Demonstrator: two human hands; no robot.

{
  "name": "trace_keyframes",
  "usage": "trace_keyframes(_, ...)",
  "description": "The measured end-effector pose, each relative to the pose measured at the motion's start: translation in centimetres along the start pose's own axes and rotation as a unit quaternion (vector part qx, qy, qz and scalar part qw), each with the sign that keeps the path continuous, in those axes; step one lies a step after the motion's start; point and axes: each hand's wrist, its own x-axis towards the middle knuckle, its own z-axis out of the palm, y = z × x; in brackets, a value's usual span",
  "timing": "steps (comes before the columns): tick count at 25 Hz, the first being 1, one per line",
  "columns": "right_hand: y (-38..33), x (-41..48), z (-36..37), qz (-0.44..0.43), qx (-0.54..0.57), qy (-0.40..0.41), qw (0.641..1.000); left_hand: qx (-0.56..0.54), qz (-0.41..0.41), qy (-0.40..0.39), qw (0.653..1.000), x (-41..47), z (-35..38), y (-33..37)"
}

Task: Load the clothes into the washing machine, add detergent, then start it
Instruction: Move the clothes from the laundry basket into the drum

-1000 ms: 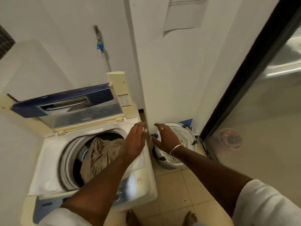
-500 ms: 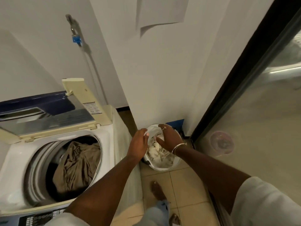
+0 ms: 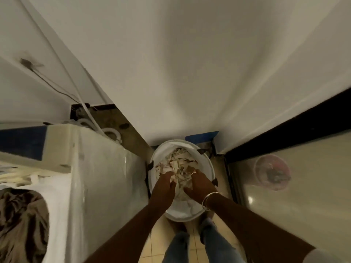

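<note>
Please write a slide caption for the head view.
Left hand and right hand reach into patterned cloth in the white basket beside the loaded washing machine.

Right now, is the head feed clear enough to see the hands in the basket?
Head view: dim, warm light; basket, left hand and right hand fairly sharp at centre; washing machine smeared by motion blur at the left edge; wide-angle bending curves the wall; small glare spots on the glass door.
</note>
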Motion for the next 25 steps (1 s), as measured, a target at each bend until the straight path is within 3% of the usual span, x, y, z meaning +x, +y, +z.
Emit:
trace_keyframes(4,5.8,7.9,6.1,0.019,-0.048,-0.072,0.996,0.053,-0.05,-0.037,0.997,5.5,4.7,-5.0)
trace_keyframes(11,13.1,19.6,14.1,0.034,-0.118,-0.13,0.984,0.144,-0.12,-0.098,0.977,14.5,12.4,-14.5)
trace_keyframes(18,16.6,28.5,19.2,0.052,-0.256,-0.216,0.941,0.291,-0.185,-0.212,0.914,20.8,18.3,-22.2)
trace_keyframes(21,17.6,31.7,20.9,0.045,-0.319,-0.199,0.926,0.3,-0.23,-0.191,0.906,23.7,20.7,-24.3)
trace_keyframes(25,19.3,34.6,23.5,0.041,-0.353,-0.172,0.919,0.306,-0.218,-0.069,0.924,26.2,23.3,-27.7)
